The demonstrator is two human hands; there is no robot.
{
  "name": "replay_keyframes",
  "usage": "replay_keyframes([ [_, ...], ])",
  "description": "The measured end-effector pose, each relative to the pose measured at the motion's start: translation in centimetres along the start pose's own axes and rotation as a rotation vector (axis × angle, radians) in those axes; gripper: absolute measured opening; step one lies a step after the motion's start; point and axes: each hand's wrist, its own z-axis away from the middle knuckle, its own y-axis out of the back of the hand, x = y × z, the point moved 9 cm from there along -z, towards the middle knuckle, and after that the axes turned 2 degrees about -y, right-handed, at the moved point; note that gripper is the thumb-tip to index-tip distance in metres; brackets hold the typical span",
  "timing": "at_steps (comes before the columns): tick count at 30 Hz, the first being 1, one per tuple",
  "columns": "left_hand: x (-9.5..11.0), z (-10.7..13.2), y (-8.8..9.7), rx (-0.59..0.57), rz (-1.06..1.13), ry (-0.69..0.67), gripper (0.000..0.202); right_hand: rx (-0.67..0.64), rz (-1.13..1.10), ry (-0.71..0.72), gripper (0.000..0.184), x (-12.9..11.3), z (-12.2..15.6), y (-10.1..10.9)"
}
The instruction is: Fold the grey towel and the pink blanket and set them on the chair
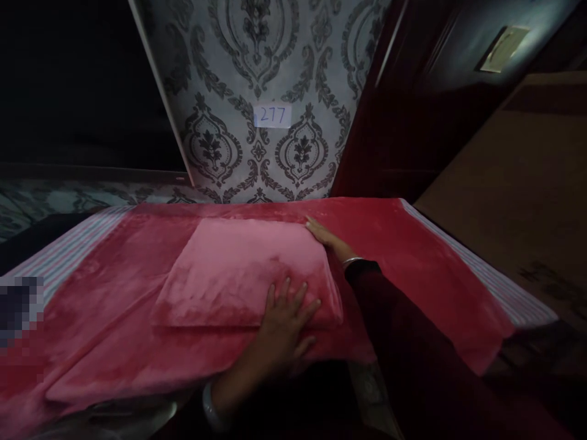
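A folded pink plush blanket [233,263] lies in a roughly rectangular stack on a larger red plush cloth [389,244]. My left hand [287,315] rests on the stack's near right part, palm down with fingers spread; a bracelet circles its wrist. Farther back, my right hand [323,233] touches the stack's far right corner with its fingers stretched out. That wrist also has a bracelet, below a dark sleeve. Neither hand grips anything.
Striped cloth [82,235] shows at the left of the red cloth, and more at the right edge. Behind are patterned wallpaper with a paper label [273,115] reading 277, and a dark screen [82,85]. A large cardboard box [518,183] stands at right.
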Motion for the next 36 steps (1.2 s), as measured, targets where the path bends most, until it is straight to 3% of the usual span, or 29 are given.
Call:
replay_keyframes([
  [5,-0.2,-0.4,0.3,0.025,0.019,-0.003,0.074,0.012,-0.065,-0.094,0.072,-0.4,4.1,1.4],
  [9,1.2,-1.0,0.8,0.034,0.023,0.007,0.072,0.035,-0.030,0.039,0.064,-5.1,8.2,1.4],
  [13,4.1,-1.3,-0.5,-0.019,0.028,-0.040,0.077,-0.068,0.039,0.091,0.058,-8.0,11.1,-0.5],
  [20,5.1,-0.7,-3.2,-0.067,0.027,-0.071,0.081,-0.048,0.057,0.098,0.062,-6.4,11.4,-3.1],
  [23,5.0,-0.7,-2.3,-0.067,0.075,-0.078,0.079,-0.041,0.030,0.128,0.063,-6.1,11.1,-3.5],
  [26,4.2,-0.4,0.2,-0.087,0.135,-0.108,0.057,0.014,-0.064,0.052,0.067,-5.1,11.6,-3.2],
  [28,1.7,0.3,3.0,-0.057,0.135,-0.051,0.042,0.093,-0.205,-0.075,0.074,-3.6,12.7,-2.8],
  [29,-0.5,0.9,4.8,-0.017,0.112,0.029,0.040,0.136,-0.303,-0.145,0.078,-2.7,13.5,-2.6],
  [33,-12.5,5.9,11.2,0.109,-0.011,0.527,0.048,0.216,-0.815,-0.369,0.097,-0.3,17.0,-3.2],
  [34,-15.6,7.6,12.1,0.133,0.002,0.669,0.053,0.212,-0.929,-0.407,0.099,-0.2,17.7,-3.5],
  [36,-19.8,10.1,12.7,0.139,0.058,0.791,0.056,0.202,-1.082,-0.466,0.100,-0.5,18.4,-3.6],
])
